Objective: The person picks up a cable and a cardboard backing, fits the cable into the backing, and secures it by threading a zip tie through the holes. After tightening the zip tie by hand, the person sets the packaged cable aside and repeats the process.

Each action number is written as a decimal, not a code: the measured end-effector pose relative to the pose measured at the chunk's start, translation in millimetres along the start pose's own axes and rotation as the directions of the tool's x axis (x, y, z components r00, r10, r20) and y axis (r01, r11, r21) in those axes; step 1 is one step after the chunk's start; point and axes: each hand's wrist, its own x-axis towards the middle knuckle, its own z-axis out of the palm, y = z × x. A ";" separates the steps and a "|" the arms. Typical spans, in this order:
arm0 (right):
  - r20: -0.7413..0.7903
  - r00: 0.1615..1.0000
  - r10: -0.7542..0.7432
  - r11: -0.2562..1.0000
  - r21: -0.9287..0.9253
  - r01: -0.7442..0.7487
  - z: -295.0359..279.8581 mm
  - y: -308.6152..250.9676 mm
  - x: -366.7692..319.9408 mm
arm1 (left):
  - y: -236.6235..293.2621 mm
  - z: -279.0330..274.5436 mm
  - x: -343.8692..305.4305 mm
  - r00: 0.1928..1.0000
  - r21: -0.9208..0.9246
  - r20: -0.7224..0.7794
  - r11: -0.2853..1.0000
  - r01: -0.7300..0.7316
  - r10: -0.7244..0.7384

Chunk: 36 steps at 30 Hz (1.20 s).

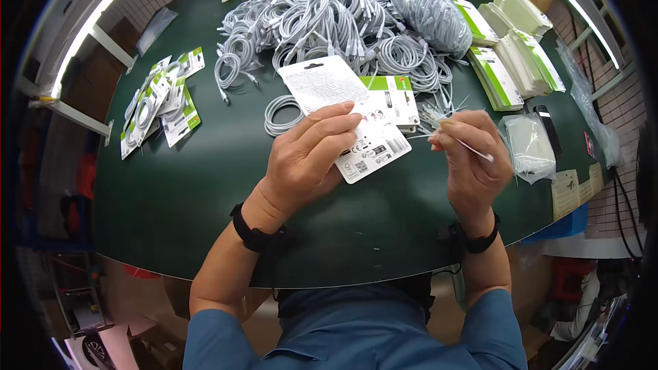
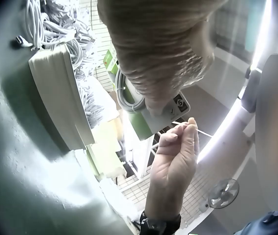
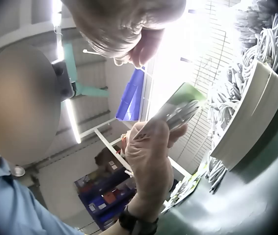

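Observation:
My left hand (image 1: 305, 144) holds a printed white packaging card (image 1: 377, 154), its back toward the head camera. On the card's other side, a coiled grey cable (image 2: 131, 105) shows in the left wrist view. To the right, my right hand (image 1: 480, 161) pinches a thin white cable tie (image 1: 474, 149) between thumb and fingertips; the tie's small head points outward. The two hands are apart above the table. Behind the held card lies a stack of green-and-white cards (image 1: 404, 99), partly covered by it. More thin ties (image 1: 433, 111) lie just beyond my right hand.
A large heap of coiled cables (image 1: 322, 17) fills the back of the green table (image 1: 205, 205). Finished-looking cable cards (image 1: 161, 99) are piled at the left. Card stacks (image 1: 497, 79) stand at the right, near a clear plastic bag (image 1: 528, 147) and a dark slim object (image 1: 547, 127).

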 end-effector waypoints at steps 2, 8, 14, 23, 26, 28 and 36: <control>0.013 0.997 -0.081 0.997 -0.009 0.081 0.4 -9.9 -0.9 | -0.2 2.8 -3.6 1.000 -0.036 0.000 0.999 -0.016 0.016; 0.145 0.970 -0.194 0.980 0.076 0.184 11.5 -13.0 -7.0 | -0.5 4.6 -2.8 0.999 -0.105 -0.032 0.994 -0.031 0.028; 0.184 0.967 -0.177 0.983 0.073 0.166 14.3 -9.5 -8.3 | 0.3 4.5 -0.9 0.998 -0.136 -0.052 0.990 -0.028 0.021; 0.195 0.976 -0.093 0.996 0.031 0.089 15.8 -11.8 -9.3 | 0.5 4.2 -1.7 0.999 -0.126 -0.040 0.992 -0.026 0.021; 0.224 0.971 -0.082 0.996 0.044 0.074 18.1 -9.9 -7.5 | 0.9 4.9 -1.4 0.999 -0.115 -0.025 0.993 -0.038 0.036; 0.239 0.970 -0.050 0.999 0.031 0.043 19.9 -9.1 -8.9 | 3.6 4.5 -0.2 0.999 -0.104 -0.011 0.993 -0.046 0.045; 0.379 0.925 0.024 0.996 0.071 -0.055 7.7 -8.4 2.0 | 20.7 -3.6 5.7 0.997 -0.016 0.020 0.997 -0.076 0.076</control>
